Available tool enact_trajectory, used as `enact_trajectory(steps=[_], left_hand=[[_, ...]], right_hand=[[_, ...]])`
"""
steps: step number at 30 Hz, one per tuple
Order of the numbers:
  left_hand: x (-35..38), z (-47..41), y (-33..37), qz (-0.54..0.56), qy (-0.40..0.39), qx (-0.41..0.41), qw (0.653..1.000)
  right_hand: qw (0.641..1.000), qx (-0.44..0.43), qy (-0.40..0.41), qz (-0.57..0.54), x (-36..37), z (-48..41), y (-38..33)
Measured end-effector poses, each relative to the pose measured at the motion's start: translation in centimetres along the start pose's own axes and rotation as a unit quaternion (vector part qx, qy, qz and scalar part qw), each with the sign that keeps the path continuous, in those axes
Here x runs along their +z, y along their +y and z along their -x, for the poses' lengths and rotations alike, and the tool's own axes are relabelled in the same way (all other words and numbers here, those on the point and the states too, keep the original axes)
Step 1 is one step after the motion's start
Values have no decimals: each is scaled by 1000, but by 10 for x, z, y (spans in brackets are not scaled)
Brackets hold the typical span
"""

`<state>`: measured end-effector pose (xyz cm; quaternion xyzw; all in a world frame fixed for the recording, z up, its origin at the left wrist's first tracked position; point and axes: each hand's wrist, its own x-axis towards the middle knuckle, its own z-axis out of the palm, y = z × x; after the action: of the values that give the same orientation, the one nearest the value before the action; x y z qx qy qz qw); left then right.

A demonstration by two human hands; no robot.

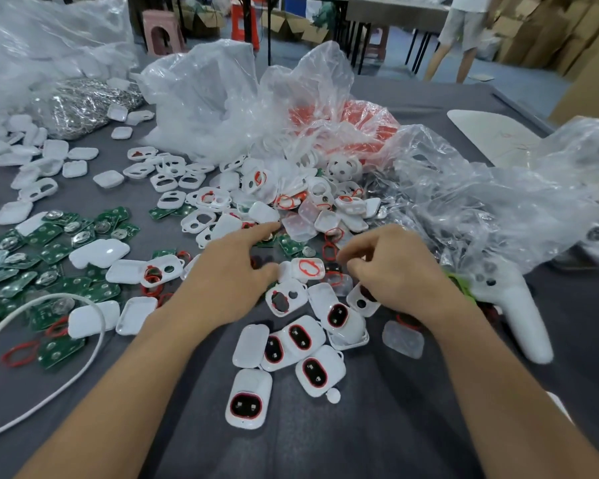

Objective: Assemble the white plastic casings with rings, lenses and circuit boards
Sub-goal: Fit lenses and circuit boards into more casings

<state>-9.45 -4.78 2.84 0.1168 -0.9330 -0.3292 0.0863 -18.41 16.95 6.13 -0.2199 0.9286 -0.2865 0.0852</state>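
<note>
White casing (308,268) with a red ring (301,267) is lying on the table (429,98) between both hands, long side crosswise. Its left edge is being touched by the left hand (229,274), grip loose. The right hand's (395,267) grip is being curled; its hold cannot be told. Other casings (287,302) are crowding it.

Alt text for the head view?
A left hand and right hand meet over a white casing holding a red ring on a grey table, amid scattered casings, green circuit boards and crumpled clear plastic bags.
</note>
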Motion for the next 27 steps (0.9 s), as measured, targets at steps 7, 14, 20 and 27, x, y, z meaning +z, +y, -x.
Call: enact_trajectory(steps=[7, 14, 20, 27], left_hand=[[28, -16, -10, -112, -77, 49, 989], [29, -43, -12, -87, 107, 12, 990], [18, -45, -25, 132, 219, -41, 966], [-8, -44, -39, 150, 274, -80, 947]], right_hand=[[997, -35, -20, 61, 33, -46, -17], [991, -56, 41, 115, 37, -80, -31], [992, -26, 121, 6, 29, -86, -34], [982, -162, -90, 37, 51, -84, -76]])
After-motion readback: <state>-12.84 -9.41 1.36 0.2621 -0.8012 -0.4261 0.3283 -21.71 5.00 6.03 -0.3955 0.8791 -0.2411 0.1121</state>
